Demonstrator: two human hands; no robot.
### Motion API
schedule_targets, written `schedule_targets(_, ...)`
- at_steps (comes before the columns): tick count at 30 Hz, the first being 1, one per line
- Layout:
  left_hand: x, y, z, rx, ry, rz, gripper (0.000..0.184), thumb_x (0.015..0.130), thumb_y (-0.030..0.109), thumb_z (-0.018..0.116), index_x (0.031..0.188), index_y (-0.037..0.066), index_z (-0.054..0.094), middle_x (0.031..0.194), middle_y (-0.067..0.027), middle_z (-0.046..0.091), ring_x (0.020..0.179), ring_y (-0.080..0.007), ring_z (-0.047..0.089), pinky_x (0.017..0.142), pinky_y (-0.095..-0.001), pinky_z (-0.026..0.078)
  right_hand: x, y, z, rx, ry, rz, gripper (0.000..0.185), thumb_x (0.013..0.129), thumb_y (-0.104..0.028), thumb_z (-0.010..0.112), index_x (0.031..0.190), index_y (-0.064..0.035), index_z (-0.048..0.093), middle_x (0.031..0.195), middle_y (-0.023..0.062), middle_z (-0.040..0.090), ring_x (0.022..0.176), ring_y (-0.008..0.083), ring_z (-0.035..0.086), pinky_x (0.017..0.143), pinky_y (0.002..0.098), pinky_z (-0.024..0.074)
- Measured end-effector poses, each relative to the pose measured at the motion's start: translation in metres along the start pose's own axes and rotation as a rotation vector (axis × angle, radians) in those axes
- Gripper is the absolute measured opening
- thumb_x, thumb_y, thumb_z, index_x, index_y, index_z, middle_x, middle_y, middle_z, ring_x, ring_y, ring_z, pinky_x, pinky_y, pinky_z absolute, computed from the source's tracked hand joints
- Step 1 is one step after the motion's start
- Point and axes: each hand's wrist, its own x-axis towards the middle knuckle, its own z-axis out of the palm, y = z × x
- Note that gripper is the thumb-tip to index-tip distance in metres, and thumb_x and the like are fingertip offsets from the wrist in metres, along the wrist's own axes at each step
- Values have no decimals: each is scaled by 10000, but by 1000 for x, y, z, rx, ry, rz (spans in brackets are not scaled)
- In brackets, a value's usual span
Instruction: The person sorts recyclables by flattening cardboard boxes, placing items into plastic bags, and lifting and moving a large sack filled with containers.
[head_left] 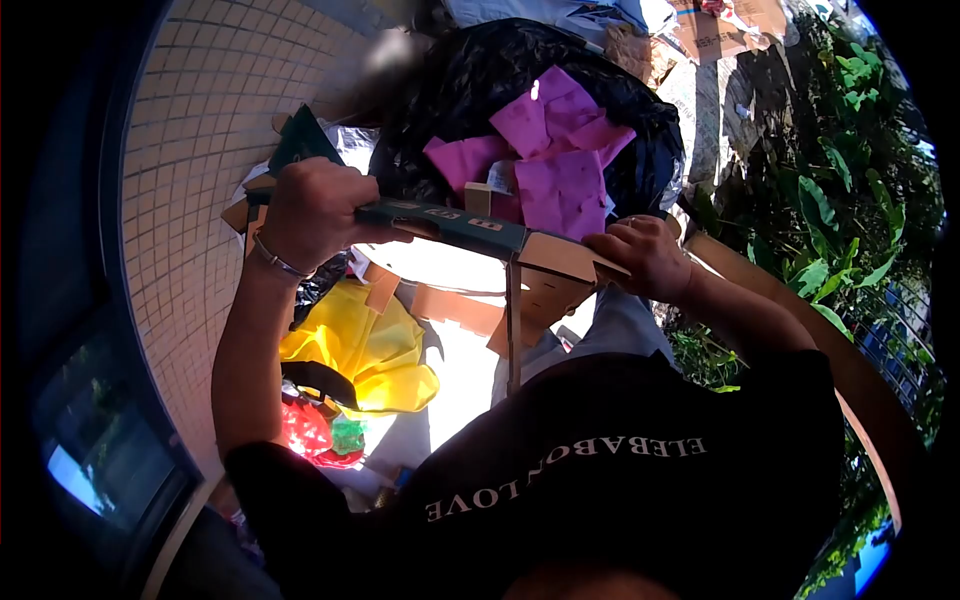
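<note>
1. Holding the dark green printed cardboard box with brown inner faces (pixel 470 228) above the ground (pixel 455 375), we have it stretched between both hands.
2. Our left hand (pixel 325 203) is curled tight around its left end; a metal bracelet (pixel 283 262) circles that wrist.
3. Our right hand (pixel 645 257) has its fingers bent over the brown flap at the right end.
4. Beyond the box we see a black plastic bag (pixel 425 125) with torn pink sheets (pixel 562 190) on top.
5. Left of our body lies a crumpled yellow plastic bag (pixel 375 345), with red plastic (pixel 306 428) and green plastic (pixel 347 435) just nearer us.
</note>
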Motion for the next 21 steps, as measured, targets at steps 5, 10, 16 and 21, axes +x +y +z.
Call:
schedule_targets(5, 17, -22, 8, -179, -125, -258, 380, 589, 419, 799, 613, 79, 631, 502, -55, 553, 466, -178, 551, 440, -290, 408, 21, 13, 13, 84, -70, 172, 200, 787, -257, 627, 905, -96, 616, 661, 74, 562, 600, 245, 584, 520, 355, 442)
schedule_targets(10, 23, -57, 35, 201, 150, -295, 447, 669, 298, 763, 1023, 80, 597, 1036, -104, 595, 1002, -246, 553, 812, -348, 452, 49, 8, 18, 272, -65, 309, 182, 821, -229, 615, 885, -59, 631, 653, 139, 601, 575, 289, 593, 532, 375, 442)
schedule_targets(16, -51, -59, 36, -38, 530, -749, 551, 801, 290, 672, 1268, 108, 445, 1258, -128, 456, 1114, -306, 498, 917, -422, 435, 73, 13, -37, 478, 0, 482, 218, 827, -233, 625, 914, -36, 654, 693, 159, 619, 626, 298, 619, 573, 362, 467)
schedule_targets(21, -154, -76, 35, -72, 546, -1141, 339, 845, 220, 604, 1141, 58, 568, 1178, -126, 550, 1058, -254, 554, 911, -383, 437, 99, 42, -115, 554, 310, 312, 211, 825, -175, 639, 979, -31, 650, 772, 106, 666, 656, 139, 591, 650, 288, 484)
